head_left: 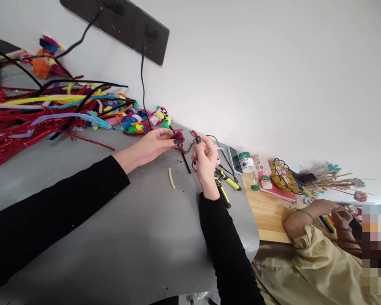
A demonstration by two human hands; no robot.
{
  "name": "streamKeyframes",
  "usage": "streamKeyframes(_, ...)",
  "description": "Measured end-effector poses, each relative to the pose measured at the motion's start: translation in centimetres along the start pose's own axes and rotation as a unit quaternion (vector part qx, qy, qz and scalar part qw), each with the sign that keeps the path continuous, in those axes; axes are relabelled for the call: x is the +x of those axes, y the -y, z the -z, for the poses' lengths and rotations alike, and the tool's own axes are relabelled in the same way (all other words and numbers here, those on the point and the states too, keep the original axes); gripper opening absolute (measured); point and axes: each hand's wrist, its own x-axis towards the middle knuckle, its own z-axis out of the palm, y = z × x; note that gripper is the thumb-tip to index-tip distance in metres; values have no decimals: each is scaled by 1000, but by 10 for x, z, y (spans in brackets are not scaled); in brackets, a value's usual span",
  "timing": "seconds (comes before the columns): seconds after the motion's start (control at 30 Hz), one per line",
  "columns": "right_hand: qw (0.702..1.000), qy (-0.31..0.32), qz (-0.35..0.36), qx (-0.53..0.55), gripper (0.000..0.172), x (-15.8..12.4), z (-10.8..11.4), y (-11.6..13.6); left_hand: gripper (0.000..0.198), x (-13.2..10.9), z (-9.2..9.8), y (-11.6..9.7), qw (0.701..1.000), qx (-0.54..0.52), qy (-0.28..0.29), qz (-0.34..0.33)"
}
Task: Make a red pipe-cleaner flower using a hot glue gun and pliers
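Observation:
My left hand (155, 144) pinches a dark red fuzzy piece (178, 137) between thumb and fingers, above the grey mat. Just to its right, my right hand (204, 156) is closed, with a bit of dark red pipe cleaner (193, 133) at its fingertips. Beneath and between the hands lie a black stick (186, 163) and small scraps. A short pale yellow piece (172, 178) rests on the grey mat (139, 228) nearer to me. Pliers with yellow and black handles (222, 192) lie beside my right wrist.
Many pipe cleaners (34, 123) are piled at the left, near small colourful figures (160, 115). A phone (235, 160), bottles (247, 162) and a wire basket (282, 174) stand to the right. Another person in a tan shirt (317, 262) is at the right. Cables hang from a wall socket strip (123, 25).

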Motion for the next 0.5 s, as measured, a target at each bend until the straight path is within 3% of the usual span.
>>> streamKeyframes(0.13, 998, 47, 23, -25, 35, -1, -3, -3, 37, 1, 1, 0, 1000, 31, 1, 1)
streamKeyframes(0.3, 994, 90, 42, -36, 31, -4, -7, -2, 34, 0, 0, -1, 998, 22, 55, -3)
streamKeyframes(0.5, 993, 95, 54, -47, 27, -4, -7, -2, 27, -1, -1, -1, 996, -9, 83, 7)
